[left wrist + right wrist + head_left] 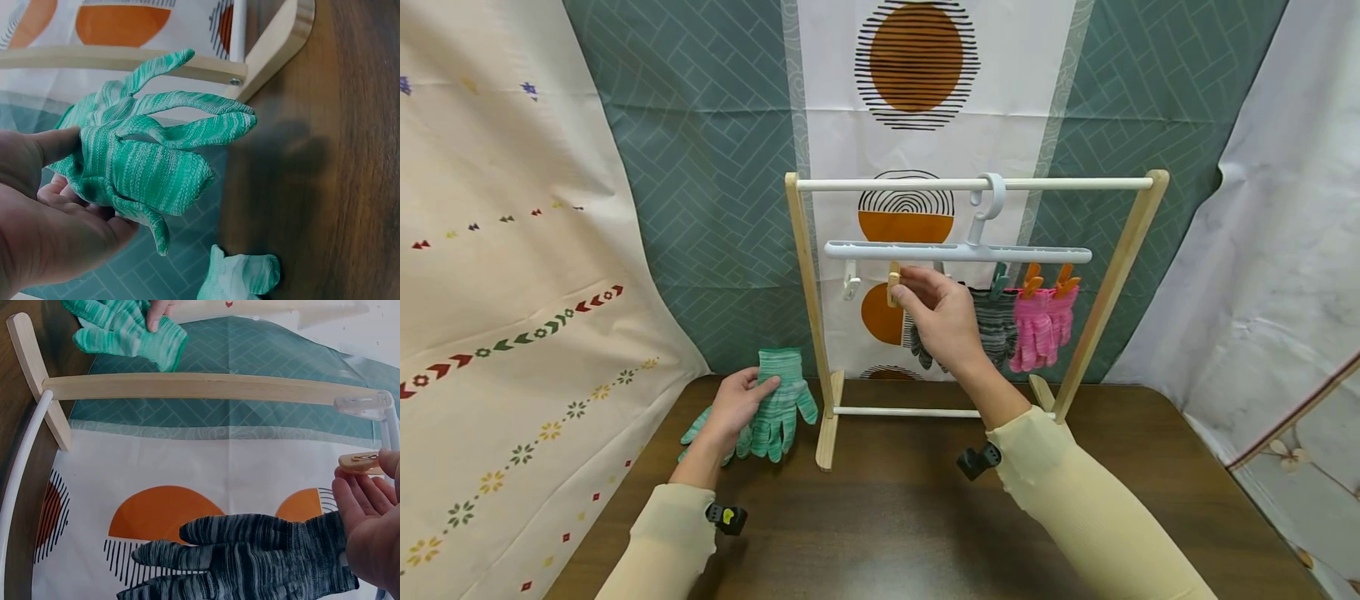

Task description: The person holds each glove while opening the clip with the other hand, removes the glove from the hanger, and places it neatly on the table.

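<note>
Left hand (733, 407), 8 o'clock: pinching green knit glove (777, 412) near cuff (781, 361) | probably light, soft, limp; cuff hold suits | right hand (947, 323): pinching wooden clothespin (892, 287)

A hanger (917, 252) hangs on a rack (1112, 292) right of center, gloves (1026, 325) below its right half; at lower left, another glove (778, 400) in the left hand (735, 404), beside the rack.

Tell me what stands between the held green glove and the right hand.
In the head view, the rack's left wooden post stands between the green glove and the right hand.
</note>
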Demonstrator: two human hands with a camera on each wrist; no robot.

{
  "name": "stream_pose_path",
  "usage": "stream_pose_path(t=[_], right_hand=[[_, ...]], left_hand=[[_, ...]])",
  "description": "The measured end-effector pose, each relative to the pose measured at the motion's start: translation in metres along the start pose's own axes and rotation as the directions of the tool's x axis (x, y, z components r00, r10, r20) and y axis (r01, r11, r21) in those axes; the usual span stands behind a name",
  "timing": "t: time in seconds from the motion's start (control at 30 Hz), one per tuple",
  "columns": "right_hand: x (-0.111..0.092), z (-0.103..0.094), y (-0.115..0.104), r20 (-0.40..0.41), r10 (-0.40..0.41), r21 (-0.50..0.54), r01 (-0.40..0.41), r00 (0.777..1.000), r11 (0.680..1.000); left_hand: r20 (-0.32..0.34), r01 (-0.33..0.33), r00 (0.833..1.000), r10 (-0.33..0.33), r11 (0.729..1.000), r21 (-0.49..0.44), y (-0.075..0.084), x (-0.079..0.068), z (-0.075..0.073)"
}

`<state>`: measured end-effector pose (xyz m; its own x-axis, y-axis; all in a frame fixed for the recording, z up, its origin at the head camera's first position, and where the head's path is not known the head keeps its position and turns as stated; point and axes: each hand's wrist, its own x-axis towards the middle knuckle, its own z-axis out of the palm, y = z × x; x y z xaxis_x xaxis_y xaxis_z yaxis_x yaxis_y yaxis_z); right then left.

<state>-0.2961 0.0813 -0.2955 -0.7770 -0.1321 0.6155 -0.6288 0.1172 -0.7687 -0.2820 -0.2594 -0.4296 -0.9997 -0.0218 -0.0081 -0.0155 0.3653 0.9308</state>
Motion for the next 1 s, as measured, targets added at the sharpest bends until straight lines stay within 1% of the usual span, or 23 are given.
stream_pose_path(t=[0.1, 0.33, 0.5, 0.7, 0.83, 1.0], right_hand=[[-0.001, -0.001, 0.000, -0.006, -0.008, 0.001, 0.008, 1.000, 1.000], [-0.004, -0.003, 0.000, -0.003, -0.032, 0.009, 0.032, 0.999, 0.999], [-0.007, -0.004, -0.001, 0.004, -0.045, -0.005, 0.045, 0.999, 0.999], [-0.011, -0.006, -0.003, 0.003, -0.062, -0.004, 0.062, 0.998, 0.998], [-0.014, -0.007, -0.004, 0.003, -0.078, 0.011, 0.078, 0.997, 0.997], [-0.019, -0.008, -0.007, -0.011, -0.095, 0.002, 0.095, 0.995, 0.995]], left_hand=[[0.006, 0.015, 1.000, -0.016, 1.000, 0.023, -0.003, 0.007, 0.002], [0.010, 0.034, 0.999, -0.034, 0.999, 0.021, -0.010, 0.023, 0.009], [0.017, 0.071, 0.997, -0.072, 0.996, 0.050, -0.015, 0.032, 0.013], [0.018, 0.095, 0.995, -0.097, 0.992, 0.086, -0.023, 0.044, 0.019], [0.009, 0.110, 0.994, -0.112, 0.987, 0.115, -0.026, 0.049, 0.023], [-0.011, 0.126, 0.992, -0.125, 0.982, 0.144, -0.029, 0.052, 0.027]])
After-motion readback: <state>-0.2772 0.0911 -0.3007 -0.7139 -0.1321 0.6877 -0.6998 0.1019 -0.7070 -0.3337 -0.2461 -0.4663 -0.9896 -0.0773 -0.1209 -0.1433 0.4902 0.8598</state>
